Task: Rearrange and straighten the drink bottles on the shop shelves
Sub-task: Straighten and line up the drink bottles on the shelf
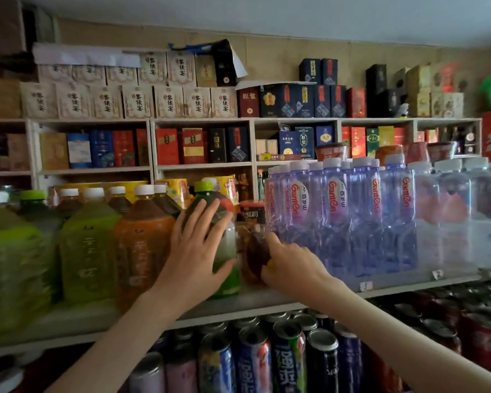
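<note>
A green-capped tea bottle (224, 239) stands on the middle shelf (267, 303), leaning a little to the left. My left hand (196, 245) is wrapped around its front. Right beside it lies a small dark brown bottle (254, 256), tipped on its side in the gap before the water bottles. My right hand (291, 262) grips that small bottle from the right, fingers closed on it. To the left stand large green and orange tea bottles (142, 242) in rows.
Clear purple-tinted water bottles (338, 217) fill the shelf to the right. Cans (287, 361) crowd the shelf below. Boxed goods (136, 102) line the wall shelves behind. A dark packet (251, 212) sits behind the gap.
</note>
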`<state>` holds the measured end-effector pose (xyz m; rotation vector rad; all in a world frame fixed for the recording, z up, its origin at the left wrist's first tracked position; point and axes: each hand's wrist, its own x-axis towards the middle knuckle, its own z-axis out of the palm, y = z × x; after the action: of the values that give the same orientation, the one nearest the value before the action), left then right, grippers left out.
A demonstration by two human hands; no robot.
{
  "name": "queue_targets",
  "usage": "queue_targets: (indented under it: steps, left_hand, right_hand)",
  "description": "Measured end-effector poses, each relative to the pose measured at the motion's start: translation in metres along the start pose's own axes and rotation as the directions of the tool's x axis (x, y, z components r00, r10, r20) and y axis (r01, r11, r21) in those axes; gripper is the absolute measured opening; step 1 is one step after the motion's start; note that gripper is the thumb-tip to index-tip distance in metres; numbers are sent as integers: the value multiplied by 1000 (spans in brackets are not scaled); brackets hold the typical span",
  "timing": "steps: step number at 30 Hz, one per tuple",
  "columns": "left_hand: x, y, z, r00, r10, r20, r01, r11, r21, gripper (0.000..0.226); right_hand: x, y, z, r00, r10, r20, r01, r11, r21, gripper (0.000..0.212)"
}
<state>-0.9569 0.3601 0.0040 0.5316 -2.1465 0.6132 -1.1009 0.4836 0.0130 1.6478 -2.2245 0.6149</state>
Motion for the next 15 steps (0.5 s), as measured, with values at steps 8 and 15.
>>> queue_targets:
  steps: [8, 15]
  left_hand:
    - [-1, 7, -5, 998, -54, 30, 52, 996, 79, 85]
    - [5, 6, -12, 996, -67, 60, 57, 986, 158, 86]
  right_hand:
    - [47, 2, -64, 910, -183, -371, 220, 974, 59, 19]
    - [86, 8, -78, 953, -176, -247, 216, 965, 145, 32]
